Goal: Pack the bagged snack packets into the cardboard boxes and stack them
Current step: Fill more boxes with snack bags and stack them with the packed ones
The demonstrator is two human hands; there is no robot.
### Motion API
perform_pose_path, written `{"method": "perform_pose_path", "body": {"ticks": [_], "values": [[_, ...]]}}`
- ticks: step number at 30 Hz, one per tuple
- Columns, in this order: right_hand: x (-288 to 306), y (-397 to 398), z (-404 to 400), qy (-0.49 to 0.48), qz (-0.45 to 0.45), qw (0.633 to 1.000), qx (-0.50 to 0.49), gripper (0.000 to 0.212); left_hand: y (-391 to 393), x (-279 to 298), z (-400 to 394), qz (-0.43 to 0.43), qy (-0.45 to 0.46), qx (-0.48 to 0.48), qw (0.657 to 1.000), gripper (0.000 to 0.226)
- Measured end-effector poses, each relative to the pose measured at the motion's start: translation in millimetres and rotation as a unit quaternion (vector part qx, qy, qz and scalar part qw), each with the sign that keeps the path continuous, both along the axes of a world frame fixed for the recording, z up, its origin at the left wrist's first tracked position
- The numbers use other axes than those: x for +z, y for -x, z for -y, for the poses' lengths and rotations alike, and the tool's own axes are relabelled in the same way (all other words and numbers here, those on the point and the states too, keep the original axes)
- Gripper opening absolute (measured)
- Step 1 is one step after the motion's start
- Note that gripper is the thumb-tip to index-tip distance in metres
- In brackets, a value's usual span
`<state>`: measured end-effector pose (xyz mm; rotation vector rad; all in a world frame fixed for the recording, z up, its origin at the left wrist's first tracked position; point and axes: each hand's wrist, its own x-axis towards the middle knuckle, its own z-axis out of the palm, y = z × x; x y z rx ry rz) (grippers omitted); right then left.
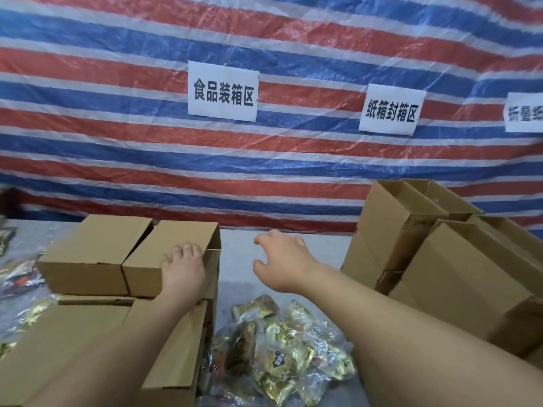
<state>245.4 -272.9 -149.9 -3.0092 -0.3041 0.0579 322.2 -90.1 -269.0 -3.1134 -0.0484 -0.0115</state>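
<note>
Two closed cardboard boxes lie side by side on top of lower boxes at the left. My left hand rests flat on the near right corner of the upper right box. My right hand hovers over the bare grey table, fingers spread, holding nothing. A clear bag of gold snack packets lies on the table between my forearms.
Empty cardboard boxes with open tops are piled at the right. More bagged packets lie at the far left edge. A striped red, white and blue tarp with paper signs hangs behind the table.
</note>
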Motion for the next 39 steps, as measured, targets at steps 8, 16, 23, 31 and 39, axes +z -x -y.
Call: {"method": "perform_pose_path", "body": {"ticks": [8,16,23,31,39], "values": [[84.4,-2.3,7.6,-0.046,0.047,0.998,0.026,0.072,77.9,150.8,-7.0,-0.031,0.267,-0.143,0.953,0.037],[124.9,79.4,55.4,-0.060,0.056,0.996,0.042,0.012,167.8,238.0,11.6,-0.055,0.395,-0.220,0.890,0.022],[-17.4,185.5,102.7,-0.005,-0.036,0.997,-0.075,0.011,237.9,88.1,75.3,-0.138,0.398,-0.233,0.877,0.018],[-187.9,277.4,146.7,-0.003,-0.199,0.969,-0.143,0.004,308.2,-93.2,128.6,-0.266,0.384,-0.208,0.860,0.022],[-244.4,299.3,167.3,-0.019,-0.196,0.972,-0.128,0.003,329.2,-147.3,146.3,-0.281,0.388,-0.180,0.859,0.024]]}}
